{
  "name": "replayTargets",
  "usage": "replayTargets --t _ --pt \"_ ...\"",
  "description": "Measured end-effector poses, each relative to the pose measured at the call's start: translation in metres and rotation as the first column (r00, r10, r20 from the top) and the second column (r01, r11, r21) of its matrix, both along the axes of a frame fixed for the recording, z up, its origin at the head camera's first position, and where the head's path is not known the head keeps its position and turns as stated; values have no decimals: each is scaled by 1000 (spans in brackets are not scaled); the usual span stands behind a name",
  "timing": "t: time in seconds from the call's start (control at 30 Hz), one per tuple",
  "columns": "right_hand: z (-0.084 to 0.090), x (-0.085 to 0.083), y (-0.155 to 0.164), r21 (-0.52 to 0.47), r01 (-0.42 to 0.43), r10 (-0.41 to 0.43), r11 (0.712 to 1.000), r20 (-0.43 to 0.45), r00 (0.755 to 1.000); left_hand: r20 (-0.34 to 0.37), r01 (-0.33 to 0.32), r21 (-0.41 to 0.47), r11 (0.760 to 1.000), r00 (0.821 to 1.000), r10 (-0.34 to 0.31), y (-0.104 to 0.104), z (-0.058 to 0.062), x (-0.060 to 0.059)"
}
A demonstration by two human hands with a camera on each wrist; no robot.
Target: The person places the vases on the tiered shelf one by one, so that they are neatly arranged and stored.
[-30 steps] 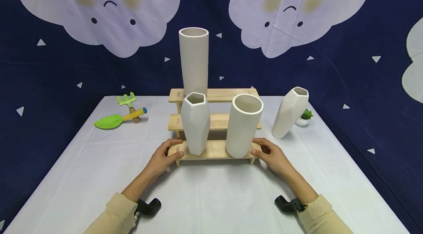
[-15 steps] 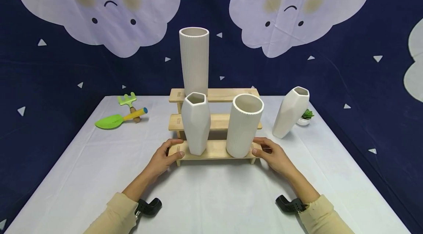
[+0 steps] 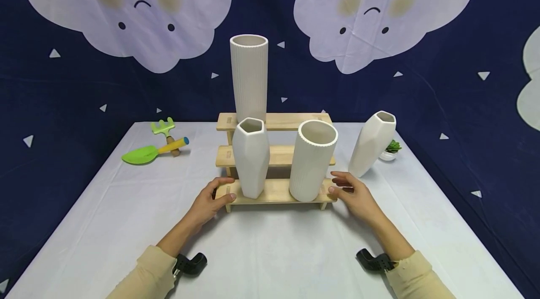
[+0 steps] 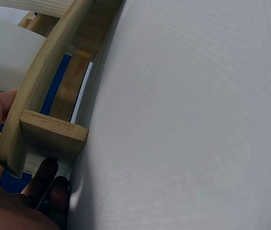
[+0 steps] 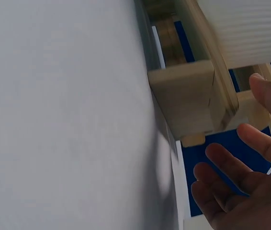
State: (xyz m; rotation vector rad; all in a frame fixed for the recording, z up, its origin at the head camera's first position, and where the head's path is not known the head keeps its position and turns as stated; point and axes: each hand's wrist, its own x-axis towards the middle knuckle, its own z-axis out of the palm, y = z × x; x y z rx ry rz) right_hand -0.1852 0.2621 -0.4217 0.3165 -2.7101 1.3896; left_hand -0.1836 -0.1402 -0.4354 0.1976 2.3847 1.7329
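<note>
A three-tier wooden stand (image 3: 276,191) is on the white-covered table. My left hand (image 3: 206,203) grips the left end of its lowest board, thumb on top; in the left wrist view, fingers (image 4: 47,175) reach beneath the board (image 4: 44,72). At the opposite end, my right hand (image 3: 356,198) is spread beside the stand. The right wrist view shows a gap between its fingers (image 5: 226,163) and the wooden end (image 5: 183,96). A white faceted vase (image 3: 251,163) and a wide ribbed vase (image 3: 310,168) stand on the bottom tier. One tall ribbed vase (image 3: 250,78) rises from the top tier.
Right of the stand, another white faceted vase (image 3: 371,144) stands on the table, partly in front of a small potted plant (image 3: 392,147). At the back left lie a green trowel (image 3: 141,155) and a small green rake (image 3: 162,126), crossing. A dark blue cloud-print cloth hangs behind.
My right hand has let go of the stand's right end and moved slightly right, its fingers spreading. The left hand keeps its grip. The stand and vases stay put.
</note>
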Motion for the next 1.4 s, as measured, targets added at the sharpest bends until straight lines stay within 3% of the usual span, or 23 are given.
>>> replayTargets --t 0.7,1.4 --pt "15 -3 29 57 166 -162 984 -66 985 2 0 16 1000 1000 0 -1 0 0" --pt "28 2 53 -15 251 -251 968 -116 961 -7 -4 26 1000 1000 4 1 -3 -1"
